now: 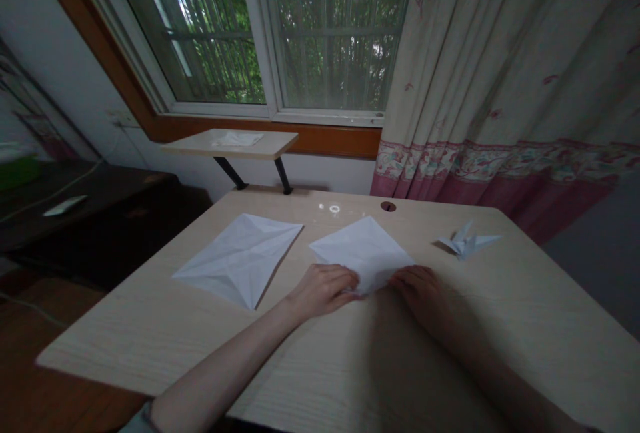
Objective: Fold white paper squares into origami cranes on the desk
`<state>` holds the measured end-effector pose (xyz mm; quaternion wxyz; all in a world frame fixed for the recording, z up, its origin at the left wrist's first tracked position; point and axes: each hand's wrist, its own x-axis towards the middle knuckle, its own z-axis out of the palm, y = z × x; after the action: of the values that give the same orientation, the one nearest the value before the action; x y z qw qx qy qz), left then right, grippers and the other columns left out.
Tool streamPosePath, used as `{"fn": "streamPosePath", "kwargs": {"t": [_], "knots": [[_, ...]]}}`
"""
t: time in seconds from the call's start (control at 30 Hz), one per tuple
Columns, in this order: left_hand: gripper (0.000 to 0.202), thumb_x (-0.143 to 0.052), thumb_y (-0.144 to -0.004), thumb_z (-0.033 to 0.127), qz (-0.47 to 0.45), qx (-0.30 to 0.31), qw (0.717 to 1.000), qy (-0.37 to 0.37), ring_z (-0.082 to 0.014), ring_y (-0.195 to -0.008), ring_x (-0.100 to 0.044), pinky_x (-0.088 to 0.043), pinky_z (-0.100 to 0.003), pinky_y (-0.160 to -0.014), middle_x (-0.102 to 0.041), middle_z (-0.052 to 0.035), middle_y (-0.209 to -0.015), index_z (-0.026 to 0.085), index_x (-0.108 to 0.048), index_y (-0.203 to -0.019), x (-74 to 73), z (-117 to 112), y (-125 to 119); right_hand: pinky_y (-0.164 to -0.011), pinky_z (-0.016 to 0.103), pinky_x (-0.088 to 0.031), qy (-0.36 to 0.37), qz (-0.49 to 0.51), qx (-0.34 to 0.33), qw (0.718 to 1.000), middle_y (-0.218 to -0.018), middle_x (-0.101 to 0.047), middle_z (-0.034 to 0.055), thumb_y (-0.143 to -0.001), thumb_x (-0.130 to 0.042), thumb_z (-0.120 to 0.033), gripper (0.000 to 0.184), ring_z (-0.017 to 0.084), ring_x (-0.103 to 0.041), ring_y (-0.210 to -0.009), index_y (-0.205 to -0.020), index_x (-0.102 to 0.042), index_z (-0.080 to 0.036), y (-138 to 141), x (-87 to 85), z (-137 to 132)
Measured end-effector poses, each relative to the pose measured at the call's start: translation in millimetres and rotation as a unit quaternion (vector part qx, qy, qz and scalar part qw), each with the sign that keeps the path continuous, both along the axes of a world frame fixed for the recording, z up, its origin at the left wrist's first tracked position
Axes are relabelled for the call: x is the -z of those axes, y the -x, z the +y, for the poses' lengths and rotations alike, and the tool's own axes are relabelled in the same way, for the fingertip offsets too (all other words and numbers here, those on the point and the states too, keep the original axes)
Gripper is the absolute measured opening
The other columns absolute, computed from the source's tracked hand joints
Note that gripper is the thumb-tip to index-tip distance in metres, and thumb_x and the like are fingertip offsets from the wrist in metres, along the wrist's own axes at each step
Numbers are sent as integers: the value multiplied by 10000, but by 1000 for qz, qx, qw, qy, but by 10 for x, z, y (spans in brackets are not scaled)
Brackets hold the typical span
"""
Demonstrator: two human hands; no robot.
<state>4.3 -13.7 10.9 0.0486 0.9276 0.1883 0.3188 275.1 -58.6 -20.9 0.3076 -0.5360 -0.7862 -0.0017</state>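
A white sheet of paper (370, 251) lies on the table, turned so that one corner points away from me. My left hand (330, 286) has its fingers curled over the near left edge, thumb below, pinching the paper. At the near right edge, my right hand (416, 286) is closed on the same sheet, its fingertips partly in shadow. The near corner lies between both hands. Left of them rests a second white sheet (240, 256), creased with fold lines and slightly raised along its right side. On the right sits a folded paper crane (466, 243).
The pale wooden table (310, 366) has a round cable hole (388, 206) near its back edge. A raised shelf (193, 143) on black legs stands at the back left, with crumpled white paper (237, 138) on it. A curtain (480, 153) hangs behind the right side.
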Motion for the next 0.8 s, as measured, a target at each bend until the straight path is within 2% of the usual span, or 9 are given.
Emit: {"fn": "streamPosePath", "kwargs": {"t": [0.13,0.27,0.4,0.53,0.63,0.7,0.8], "knots": [[463,-368,-1061,443,-8,-96,995,-5,-118,-599,-640,-437,-205,-551,-676,-15,-685,166,-609,-779,28,5,-10,-811,402,-521,10,14,11,1000,-853,-741,50,-985,-484,-281,262,233,-673,-828,-832,-692,-242,-4,30,11],[494,-329,-1063,474,-11,-158,987,-1,-126,-543,-602,-384,-210,-508,-629,-7,-628,176,-576,-755,52,13,-12,-802,408,-522,5,24,24,999,-823,-735,45,-987,-494,-335,269,241,-670,-821,-818,-682,-244,8,81,15],[453,-317,-1061,488,-3,-220,975,15,-144,-560,-627,-384,-216,-505,-641,-2,-648,191,-577,-838,93,40,-6,-788,405,-533,-4,42,52,998,-883,-748,55,-988,-493,-356,235,246,-688,-853,-916,-691,-252,34,84,18],[296,-398,-1047,448,-6,-270,961,59,-158,-593,-663,-428,-225,-529,-675,10,-719,195,-550,-1074,120,63,-4,-789,397,-538,13,49,48,998,-897,-755,49,-988,-490,-342,222,238,-700,-841,-932,-687,-255,48,48,20],[320,-462,-1024,392,-37,-261,962,71,-188,-769,-705,-524,-272,-639,-711,-45,-941,184,-468,-1267,105,65,-7,-802,396,-541,19,51,41,998,-925,-758,53,-987,-487,-335,218,240,-701,-866,-967,-687,-249,52,44,17],[366,-474,-1013,334,-64,-230,971,31,-227,-997,-683,-559,-346,-813,-677,-105,-1145,190,-431,-1347,81,59,-6,-819,405,-540,13,50,38,998,-951,-760,56,-987,-484,-332,219,244,-704,-885,-991,-687,-251,54,54,15],[422,-452,-997,201,-54,-166,983,-59,-267,-1235,-571,-500,-442,-1003,-580,-145,-1347,215,-416,-1417,42,38,-2,-822,410,-542,4,40,30,999,-967,-761,62,-985,-476,-314,224,246,-708,-890,-1008,-690,-252,58,62,13]]}}
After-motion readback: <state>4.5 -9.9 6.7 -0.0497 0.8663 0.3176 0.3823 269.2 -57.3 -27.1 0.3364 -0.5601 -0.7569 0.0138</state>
